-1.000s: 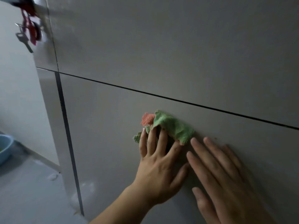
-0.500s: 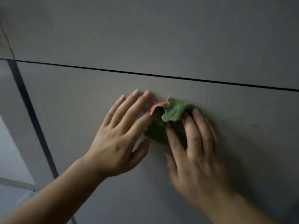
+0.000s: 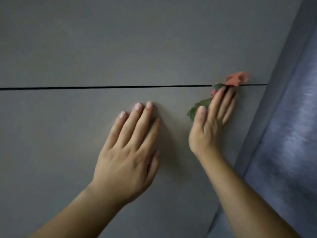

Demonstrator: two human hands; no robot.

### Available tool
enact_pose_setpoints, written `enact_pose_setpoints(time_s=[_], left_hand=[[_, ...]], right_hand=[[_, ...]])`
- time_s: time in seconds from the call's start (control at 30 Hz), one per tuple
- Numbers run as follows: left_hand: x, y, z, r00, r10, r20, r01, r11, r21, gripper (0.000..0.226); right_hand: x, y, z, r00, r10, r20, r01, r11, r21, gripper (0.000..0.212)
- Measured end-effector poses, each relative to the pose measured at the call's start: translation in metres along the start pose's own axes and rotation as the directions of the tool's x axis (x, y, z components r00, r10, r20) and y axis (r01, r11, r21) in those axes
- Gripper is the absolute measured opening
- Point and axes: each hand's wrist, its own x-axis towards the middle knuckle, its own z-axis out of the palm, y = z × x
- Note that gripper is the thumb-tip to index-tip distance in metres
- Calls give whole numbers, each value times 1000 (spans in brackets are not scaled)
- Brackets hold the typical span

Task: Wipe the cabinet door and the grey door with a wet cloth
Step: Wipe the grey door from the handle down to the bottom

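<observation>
Head view, cloth [image 3: 199, 105] pressed under flat right hand [image 3: 211, 124], on cabinet door [image 3: 68, 134], left hand [image 3: 130, 152] flat, empty.

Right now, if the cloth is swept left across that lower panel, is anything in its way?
The left hand lies flat on the cabinet door, left of the cloth and apart from it, so a leftward sweep may meet it. The right hand presses the cloth near the door's right edge. Nothing else visible blocks it.

Plain grey cabinet door [image 3: 103, 48] crossed by a thin black gap line [image 3: 103, 87]; cloth [image 3: 199, 107] green with an orange-pink corner.
</observation>
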Motion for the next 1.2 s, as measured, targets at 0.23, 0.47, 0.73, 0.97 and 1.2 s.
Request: enact_pose_setpoints(time_s=[0.23, 0.47, 0.73, 0.97, 1.2], left_hand=[[1, 6, -5, 999, -17, 28, 17, 1000, -16, 73], [8, 21, 14, 998, -66, 14, 66, 998, 10, 82], [14, 48, 34, 999, -46, 24, 46, 999, 19, 78], [12, 58, 43, 998, -53, 42, 49, 995, 83, 87], [9, 67, 52, 999, -28, 43, 25, 996, 81, 83]], right_hand=[[-19, 0, -12, 874, -422, 242, 447, 893, -55, 61], [7, 23, -1, 999, -20, -33, 18, 997, -71, 70], [-7, 61, -11, 904, -400, 151, 421, 896, -141, 63], [-28, 72, -4, 977, -199, 72, 204, 975, -86, 70], [-1, 87, -8, 987, -142, -71, 145, 989, 31, 54]])
